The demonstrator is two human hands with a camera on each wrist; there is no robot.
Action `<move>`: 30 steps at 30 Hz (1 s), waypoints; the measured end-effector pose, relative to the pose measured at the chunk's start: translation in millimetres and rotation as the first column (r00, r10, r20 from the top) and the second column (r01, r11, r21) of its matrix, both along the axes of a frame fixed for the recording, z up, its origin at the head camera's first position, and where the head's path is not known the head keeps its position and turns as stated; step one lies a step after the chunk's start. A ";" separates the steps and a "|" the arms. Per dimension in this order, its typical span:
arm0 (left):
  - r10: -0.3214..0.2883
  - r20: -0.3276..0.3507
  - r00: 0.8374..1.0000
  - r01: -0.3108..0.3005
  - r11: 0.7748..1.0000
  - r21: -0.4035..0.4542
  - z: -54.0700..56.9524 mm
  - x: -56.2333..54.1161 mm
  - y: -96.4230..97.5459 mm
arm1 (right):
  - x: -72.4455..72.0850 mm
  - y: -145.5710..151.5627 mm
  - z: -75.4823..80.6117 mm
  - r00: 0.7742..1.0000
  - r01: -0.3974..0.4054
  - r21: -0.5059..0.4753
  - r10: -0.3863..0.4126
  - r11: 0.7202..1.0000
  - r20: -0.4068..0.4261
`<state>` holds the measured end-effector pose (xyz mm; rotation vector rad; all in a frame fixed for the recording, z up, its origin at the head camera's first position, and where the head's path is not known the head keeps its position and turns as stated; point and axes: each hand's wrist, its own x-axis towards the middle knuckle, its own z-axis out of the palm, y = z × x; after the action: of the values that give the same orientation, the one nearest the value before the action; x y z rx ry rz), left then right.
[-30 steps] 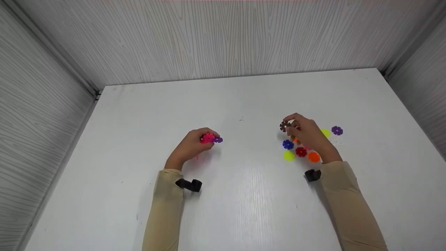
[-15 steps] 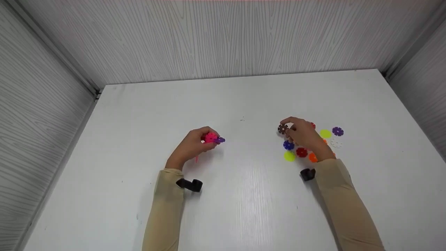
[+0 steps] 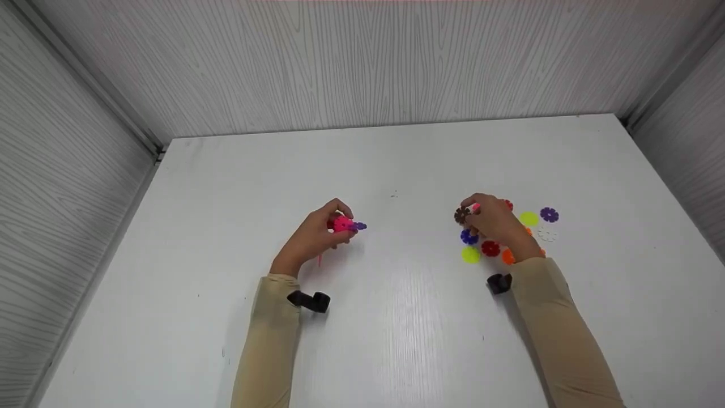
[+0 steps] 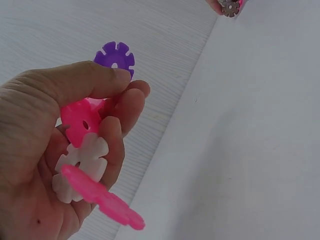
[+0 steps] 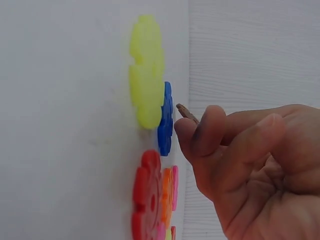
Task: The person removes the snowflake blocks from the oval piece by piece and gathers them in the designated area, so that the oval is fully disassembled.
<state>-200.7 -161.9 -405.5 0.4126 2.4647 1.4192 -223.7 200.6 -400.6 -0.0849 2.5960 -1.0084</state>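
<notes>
In the head view my left hand (image 3: 317, 235) holds a joined chain of notched plastic discs. Up close in the left wrist view, a purple disc (image 4: 116, 59) sticks out past the thumb. Below it come a pink disc (image 4: 82, 122), a white disc (image 4: 87, 162) and another pink disc (image 4: 102, 196) jutting out at an angle, all linked. Over the loose discs on the right, my right hand (image 3: 495, 218) pinches a brown notched disc (image 3: 461, 215) between thumb and fingers. It shows nearly edge-on in the right wrist view. A bit of pink (image 3: 476, 207) peeks out between the right fingers.
Loose discs lie around and under the right hand: blue (image 3: 469, 237), yellow (image 3: 471, 255), dark red (image 3: 490, 248), orange (image 3: 508, 256), another yellow (image 3: 529, 219), purple (image 3: 549, 215) and white (image 3: 547, 234). Grey wood-grain panels (image 3: 362, 62) stand behind and beside the white table (image 3: 396, 328).
The right hand has shifted slightly left and down with the brown disc. The left index finger has lifted a little, and the linked discs have edged slightly right in the left hand.
</notes>
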 end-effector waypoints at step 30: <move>-0.092 0.027 0.995 0.089 0.992 0.085 -6.7 5.7 35.2 | 29.1 -59.6 13.4 0.954 -0.262 -0.159 0.230 0.952 -0.194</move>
<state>-195.0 -126.7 -412.2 0.5098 2.3374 1.4838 -194.6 141.0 -387.2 -0.5536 2.5522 -1.1875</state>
